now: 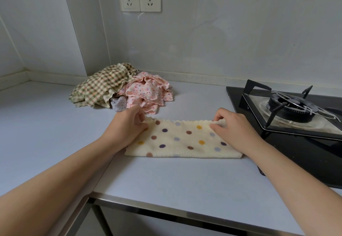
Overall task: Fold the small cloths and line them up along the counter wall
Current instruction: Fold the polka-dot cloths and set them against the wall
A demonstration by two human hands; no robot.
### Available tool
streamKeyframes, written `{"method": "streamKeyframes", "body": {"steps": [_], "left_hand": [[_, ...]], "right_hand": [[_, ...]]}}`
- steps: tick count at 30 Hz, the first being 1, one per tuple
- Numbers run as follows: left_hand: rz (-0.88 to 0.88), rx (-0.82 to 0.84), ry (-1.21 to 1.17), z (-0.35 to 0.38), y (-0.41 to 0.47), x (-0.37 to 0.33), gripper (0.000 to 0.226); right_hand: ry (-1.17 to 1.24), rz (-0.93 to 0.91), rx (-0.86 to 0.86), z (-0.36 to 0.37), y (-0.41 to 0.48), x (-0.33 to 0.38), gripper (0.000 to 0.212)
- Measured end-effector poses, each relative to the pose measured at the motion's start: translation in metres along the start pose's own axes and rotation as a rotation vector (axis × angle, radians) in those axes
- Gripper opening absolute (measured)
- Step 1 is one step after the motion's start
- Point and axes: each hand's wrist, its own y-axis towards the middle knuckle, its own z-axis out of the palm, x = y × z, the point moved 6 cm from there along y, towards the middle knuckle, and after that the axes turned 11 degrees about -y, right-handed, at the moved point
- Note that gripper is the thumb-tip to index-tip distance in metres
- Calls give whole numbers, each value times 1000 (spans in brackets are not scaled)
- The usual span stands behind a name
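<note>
Dotted cloth [182,139] lies flat on the desk [166,176], directly in front of the person, and it looks already folded once into a long band. Its long axis runs from left to right, about parallel with the wall [203,50] behind it. The smooth folded edge is on the near side and the wavy edges are on the far side.

Each hand has one far corner. The left hand [127,124] pinches the far left corner between thumb and curled fingers. The right hand [231,124] pinches the far right corner in the same way and lifts it a little from the desk. Neither hand is nearer than the other, as each one sits at its own end of the band.

I think the next fold has to go along the long axis, so that one end is carried over to meet the other end.

Behind the left hand, near the wall, a heap of unfolded cloths waits: a checked cloth [100,87] and a pink flowered cloth [146,91], touching each other. A gas stove [288,106] stands just beside the right end of the band. The wall strip between the heap and the stove seems the likely place for the first folded piece.
</note>
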Motion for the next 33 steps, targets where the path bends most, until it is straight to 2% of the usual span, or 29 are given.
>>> {"method": "streamKeyframes", "body": {"steps": [3,7,11,15,19,21,23,27,29,32,33], "left_hand": [[12,-15,8,-1,-1,0,28],[46,-99,-3,-7,-1,2,20],[117,-190,-165,-20,0,-4,17],[209,-193,-325,-33,2,-15,18],[272,-203,-417,-46,2,-24,21],[274,-192,-491,-54,3,-28,21],[252,-176,-571,-60,5,-32,20],[192,-132,-632,-62,6,-38,24],[125,-85,-685,-59,6,-39,23],[-19,-21,-831,-51,9,-38,33],[-70,-23,-856,-47,9,-36,34]], "right_hand": [[11,-4,47,2,0,0,13],[17,26,-13,-1,2,-6,11],[65,6,-208,-19,2,-7,8],[148,-69,-434,-43,-4,-3,9],[266,-58,-472,-50,-6,-5,21],[266,-79,-485,-53,-5,-4,17],[332,-67,-471,-56,-4,-6,13],[726,33,-268,-48,-2,-10,21],[898,67,-172,-42,-1,-11,24],[1228,135,-79,-39,-2,-11,18],[1263,159,-67,-39,-3,-12,15]]}}
